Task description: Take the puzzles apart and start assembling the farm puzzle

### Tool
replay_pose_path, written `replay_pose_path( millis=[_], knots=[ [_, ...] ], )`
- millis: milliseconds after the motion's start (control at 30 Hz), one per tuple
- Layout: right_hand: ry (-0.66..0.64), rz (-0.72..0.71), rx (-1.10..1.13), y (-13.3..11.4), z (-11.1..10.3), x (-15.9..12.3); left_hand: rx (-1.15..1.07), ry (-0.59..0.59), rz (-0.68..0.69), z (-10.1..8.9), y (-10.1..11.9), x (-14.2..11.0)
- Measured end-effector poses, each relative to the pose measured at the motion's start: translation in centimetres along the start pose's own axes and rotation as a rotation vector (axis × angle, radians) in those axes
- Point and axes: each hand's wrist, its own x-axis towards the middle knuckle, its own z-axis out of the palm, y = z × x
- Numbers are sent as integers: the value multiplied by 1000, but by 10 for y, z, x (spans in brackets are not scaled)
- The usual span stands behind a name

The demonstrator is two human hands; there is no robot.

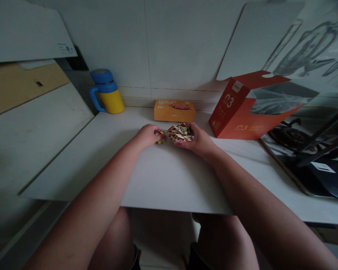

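Note:
A heap of colourful cardboard puzzle pieces (179, 133) with pale edges lies on the white counter (169, 180). My right hand (197, 138) curls around the heap's right side, thumb on the near side and fingers at the back. Just left of it, my left hand (150, 135) is closed on a few more puzzle pieces (161, 138), some yellowish, low at the counter surface. A narrow gap separates the two groups. Fingers hide part of both. Right behind the heap stands a small orange box (174, 111) with a pink picture on its front.
Against the wall at the left stands a blue and yellow jug (111, 95). To the right, a large open red-orange carton (239, 112) holds clear plastic. Beyond it is a black gas stove (312, 161). A white cabinet (30, 138) borders the left, and the counter's front edge (174, 210) lies above my knees.

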Motion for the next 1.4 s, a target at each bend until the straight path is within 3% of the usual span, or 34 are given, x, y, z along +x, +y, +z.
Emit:
replay_pose_path(
  millis=[200, 467, 667, 867, 1100, 1233, 1400],
  knots=[
    [-92, -25, 20, -4, -1, -2, -410, 141, 17, 7, 1, 2],
    [-139, -38, 130, 3, 1, -1, -651, 75, -13, 16, 12, -1],
    [-207, -75, 173, 4, 2, 0, -603, 203, 1, 14, 13, 0],
    [-207, -107, 94, 2, 2, -1, -682, 49, -12, 18, 17, -2],
    [-182, -118, 107, 4, 3, 0, -714, 24, 7, 23, 13, 0],
    [-194, -134, 140, 6, 4, 0, -676, 38, 35, 25, 8, 4],
    [-174, -161, 126, 9, 5, 1, -528, -102, 151, 24, 9, 1]
  ],
)
